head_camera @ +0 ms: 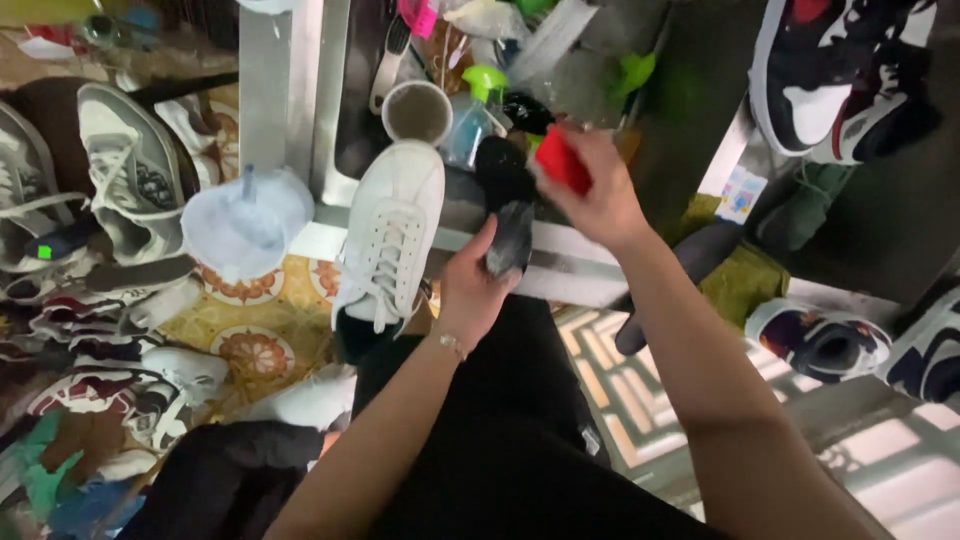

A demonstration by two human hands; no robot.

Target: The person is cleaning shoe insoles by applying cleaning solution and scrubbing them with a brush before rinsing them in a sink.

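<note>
Both forearms are bare, no sleeves. A thin beaded bracelet [452,344] circles the left wrist at six o'clock of the left hand [470,290]. Black trousers [480,450] cover the legs.

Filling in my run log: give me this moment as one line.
left hand: holds dark insole | right hand: holds red sponge | white shoe: beside left hand

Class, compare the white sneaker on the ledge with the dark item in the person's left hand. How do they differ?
The white sneaker is white and laced; the dark insole is black, flat and plain. The white sneaker rests unheld on the ledge; the dark insole is gripped by the left hand. Both lie lengthwise away from the person.
</note>
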